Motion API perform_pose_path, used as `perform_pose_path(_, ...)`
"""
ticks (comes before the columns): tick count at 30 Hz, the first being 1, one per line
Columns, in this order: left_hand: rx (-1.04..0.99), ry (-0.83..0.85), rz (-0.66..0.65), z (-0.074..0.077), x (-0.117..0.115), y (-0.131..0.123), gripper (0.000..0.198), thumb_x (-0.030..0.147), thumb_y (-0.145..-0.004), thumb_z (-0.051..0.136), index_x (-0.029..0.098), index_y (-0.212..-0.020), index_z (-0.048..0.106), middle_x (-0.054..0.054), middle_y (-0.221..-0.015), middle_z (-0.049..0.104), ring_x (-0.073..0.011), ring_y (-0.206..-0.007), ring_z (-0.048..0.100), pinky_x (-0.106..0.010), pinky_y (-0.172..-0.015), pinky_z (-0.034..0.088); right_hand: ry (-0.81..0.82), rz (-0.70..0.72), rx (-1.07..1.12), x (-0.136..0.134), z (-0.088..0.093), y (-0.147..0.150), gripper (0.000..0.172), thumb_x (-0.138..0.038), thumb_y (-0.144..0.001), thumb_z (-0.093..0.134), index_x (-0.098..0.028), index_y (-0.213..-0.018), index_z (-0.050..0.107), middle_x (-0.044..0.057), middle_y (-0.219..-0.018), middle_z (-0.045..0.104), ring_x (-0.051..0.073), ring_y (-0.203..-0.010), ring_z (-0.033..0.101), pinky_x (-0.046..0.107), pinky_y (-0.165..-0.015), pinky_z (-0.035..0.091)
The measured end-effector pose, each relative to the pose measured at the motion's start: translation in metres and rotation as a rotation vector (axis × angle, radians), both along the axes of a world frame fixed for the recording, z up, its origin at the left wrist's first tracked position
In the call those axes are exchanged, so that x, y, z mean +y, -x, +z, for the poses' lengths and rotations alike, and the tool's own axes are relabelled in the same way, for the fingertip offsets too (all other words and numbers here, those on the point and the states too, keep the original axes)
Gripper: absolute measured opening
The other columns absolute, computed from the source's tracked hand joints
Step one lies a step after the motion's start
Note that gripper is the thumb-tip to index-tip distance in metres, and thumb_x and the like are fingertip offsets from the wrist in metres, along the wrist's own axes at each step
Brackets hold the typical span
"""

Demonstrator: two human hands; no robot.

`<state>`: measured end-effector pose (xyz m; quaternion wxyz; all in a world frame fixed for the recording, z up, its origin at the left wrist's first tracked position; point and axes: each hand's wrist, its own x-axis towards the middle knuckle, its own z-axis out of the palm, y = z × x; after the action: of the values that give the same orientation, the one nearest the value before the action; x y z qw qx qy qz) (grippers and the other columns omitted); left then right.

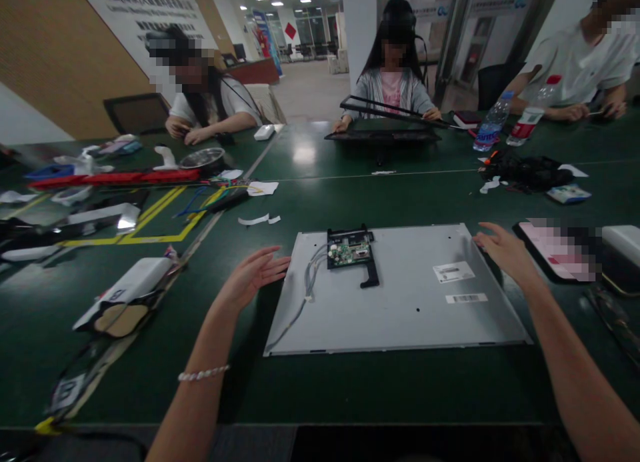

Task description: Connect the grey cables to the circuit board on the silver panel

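metal panel [400, 309] lies flat on the green table [350, 395], straight ahead between both forearms, with a small circuit board [350, 252] near its far edge. left hand [255, 275] hovers just beside the panel's left edge, palm turned inward, fingers loose and spread, gripping nothing. right hand [505, 249] reaches to the far right corner, fingers extended and relaxed, likewise empty; whether it touches the panel cannot be told.

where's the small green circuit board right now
In the head view the green circuit board sits on the far middle of the grey metal panel, between the left hand and right hand, with grey wires trailing from its left.
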<state>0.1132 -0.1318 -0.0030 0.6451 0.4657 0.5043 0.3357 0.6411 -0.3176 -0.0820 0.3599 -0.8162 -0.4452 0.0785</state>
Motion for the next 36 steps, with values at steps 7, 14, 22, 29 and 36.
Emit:
perform_pose_path(7,0.071,0.016,-0.053,0.005,-0.007,-0.022,0.043,0.022,-0.086,0.063,0.013,-0.127,0.054,-0.018,-0.108,0.070,-0.0245,-0.097,0.070,-0.031,-0.077,0.060,0.032,-0.126,0.035,0.000,0.002,-0.009,0.044,-0.039,-0.087,0.048,-0.018,-0.123,0.062,0.009,-0.092,0.075,0.028,-0.099,0.067,0.042,-0.091,0.047)
perform_pose_path(14,0.182,-0.061,-0.041,0.004,-0.013,-0.047,0.049,0.033,-0.082,0.069,0.018,-0.126,0.055,-0.014,-0.108,0.071,-0.0225,-0.099,0.069,-0.031,-0.084,0.056,0.042,-0.173,0.065,-0.003,0.001,-0.018,0.057,-0.045,-0.086,0.048,-0.017,-0.137,0.050,0.011,-0.099,0.074,0.033,-0.105,0.064,0.048,-0.094,0.044)
perform_pose_path(22,0.466,-0.275,-0.029,-0.001,-0.019,-0.075,0.061,0.033,-0.083,0.060,0.015,-0.138,0.042,-0.012,-0.101,0.072,-0.0238,-0.098,0.068,-0.038,-0.093,0.049,0.006,-0.133,0.122,-0.003,0.009,-0.011,0.065,-0.040,-0.087,0.046,-0.015,-0.146,0.035,0.014,-0.118,0.068,0.030,-0.113,0.060,0.046,-0.101,0.039)
perform_pose_path(29,0.859,-0.502,-0.136,0.006,-0.034,-0.092,0.065,0.036,-0.083,0.056,0.018,-0.143,0.041,-0.010,-0.099,0.072,-0.0325,-0.102,0.065,-0.043,-0.094,0.044,-0.012,-0.044,-0.030,0.002,-0.011,-0.020,0.066,-0.040,-0.087,0.046,-0.007,-0.144,0.036,0.021,-0.121,0.064,0.032,-0.109,0.061,0.046,-0.094,0.045)
perform_pose_path(36,0.570,-0.719,-0.402,0.004,-0.030,-0.119,0.074,0.034,-0.075,0.067,0.019,-0.142,0.040,-0.014,-0.152,0.033,-0.0332,-0.142,0.026,-0.044,-0.116,0.018,-0.005,0.040,-0.348,0.007,-0.031,-0.022,0.063,-0.039,-0.088,0.044,-0.006,-0.141,0.038,0.025,-0.125,0.058,0.037,-0.117,0.053,0.053,-0.098,0.038)
